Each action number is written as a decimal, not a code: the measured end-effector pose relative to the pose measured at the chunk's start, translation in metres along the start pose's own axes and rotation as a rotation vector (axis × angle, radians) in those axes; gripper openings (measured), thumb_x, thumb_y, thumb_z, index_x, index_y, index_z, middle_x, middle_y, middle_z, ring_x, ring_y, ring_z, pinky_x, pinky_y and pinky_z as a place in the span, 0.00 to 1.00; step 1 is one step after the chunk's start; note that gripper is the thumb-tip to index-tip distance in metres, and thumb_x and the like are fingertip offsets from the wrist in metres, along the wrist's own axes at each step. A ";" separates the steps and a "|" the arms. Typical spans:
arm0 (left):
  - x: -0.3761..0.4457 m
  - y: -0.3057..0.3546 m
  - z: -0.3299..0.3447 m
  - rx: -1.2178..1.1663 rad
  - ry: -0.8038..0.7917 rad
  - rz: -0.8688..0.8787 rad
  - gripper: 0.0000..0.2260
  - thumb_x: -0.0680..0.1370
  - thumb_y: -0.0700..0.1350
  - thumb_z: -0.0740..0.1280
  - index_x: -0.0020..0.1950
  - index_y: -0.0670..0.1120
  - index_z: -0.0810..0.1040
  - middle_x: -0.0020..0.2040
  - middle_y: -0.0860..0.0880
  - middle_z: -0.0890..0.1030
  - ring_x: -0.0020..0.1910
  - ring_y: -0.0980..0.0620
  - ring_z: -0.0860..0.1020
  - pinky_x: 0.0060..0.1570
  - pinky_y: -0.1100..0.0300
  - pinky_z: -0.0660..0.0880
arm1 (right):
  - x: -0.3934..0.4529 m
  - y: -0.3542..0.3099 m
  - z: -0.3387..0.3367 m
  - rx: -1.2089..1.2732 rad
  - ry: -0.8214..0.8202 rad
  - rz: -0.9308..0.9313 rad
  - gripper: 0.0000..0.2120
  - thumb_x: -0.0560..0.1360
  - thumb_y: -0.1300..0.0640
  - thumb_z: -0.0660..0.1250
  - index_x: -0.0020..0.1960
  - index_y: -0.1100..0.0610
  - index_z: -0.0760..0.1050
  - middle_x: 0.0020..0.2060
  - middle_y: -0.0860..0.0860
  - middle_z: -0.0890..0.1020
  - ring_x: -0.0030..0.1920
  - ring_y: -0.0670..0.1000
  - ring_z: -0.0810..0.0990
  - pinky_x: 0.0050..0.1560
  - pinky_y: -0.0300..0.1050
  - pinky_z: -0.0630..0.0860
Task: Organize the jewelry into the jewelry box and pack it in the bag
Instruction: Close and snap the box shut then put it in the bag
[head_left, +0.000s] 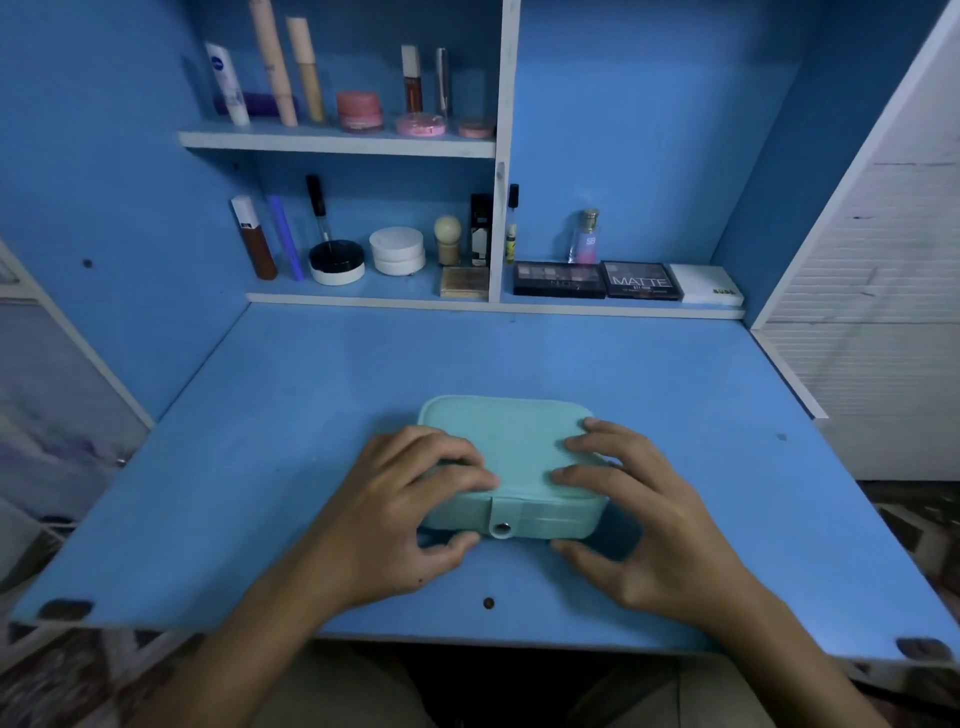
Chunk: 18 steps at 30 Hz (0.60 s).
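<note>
Hands (395, 499) on box (511, 447); "MATTE" palette (642, 280) behind

blue desk (291, 415), mint jewelry box (511, 441) on it

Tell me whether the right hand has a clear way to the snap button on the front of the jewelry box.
Probably yes. The snap button faces the person on the jewelry box, uncovered between both hands. The right hand grips the box just beside it, and its thumb lies close with nothing between.
</note>
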<state>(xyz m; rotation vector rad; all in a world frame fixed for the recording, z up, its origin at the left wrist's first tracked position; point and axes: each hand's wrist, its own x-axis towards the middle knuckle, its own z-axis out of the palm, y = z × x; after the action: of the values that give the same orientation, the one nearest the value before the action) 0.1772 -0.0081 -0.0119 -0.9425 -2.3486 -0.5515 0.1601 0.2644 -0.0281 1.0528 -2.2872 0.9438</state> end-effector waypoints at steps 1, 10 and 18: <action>-0.002 0.000 0.000 -0.001 -0.014 0.002 0.20 0.67 0.48 0.78 0.57 0.52 0.78 0.57 0.53 0.78 0.56 0.51 0.75 0.54 0.58 0.69 | -0.001 0.000 0.001 -0.015 -0.009 -0.005 0.21 0.66 0.56 0.81 0.57 0.58 0.81 0.61 0.54 0.78 0.69 0.58 0.73 0.64 0.55 0.74; 0.004 0.005 -0.006 -0.098 -0.024 -0.058 0.07 0.75 0.48 0.70 0.49 0.49 0.84 0.52 0.54 0.81 0.52 0.52 0.77 0.51 0.50 0.73 | 0.000 -0.008 -0.001 0.010 0.017 0.062 0.13 0.73 0.49 0.73 0.53 0.56 0.83 0.57 0.51 0.80 0.65 0.57 0.76 0.63 0.48 0.72; 0.049 -0.009 -0.014 -0.150 0.124 -0.163 0.09 0.77 0.47 0.67 0.54 0.47 0.83 0.49 0.58 0.81 0.50 0.56 0.77 0.53 0.54 0.74 | 0.044 -0.005 -0.013 0.027 0.153 0.172 0.10 0.77 0.51 0.69 0.54 0.56 0.82 0.53 0.48 0.82 0.58 0.48 0.79 0.59 0.42 0.74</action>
<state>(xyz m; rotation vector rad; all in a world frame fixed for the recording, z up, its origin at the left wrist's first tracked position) 0.1455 0.0030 0.0279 -0.7611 -2.3089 -0.8371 0.1388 0.2509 0.0103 0.7743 -2.2696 1.0860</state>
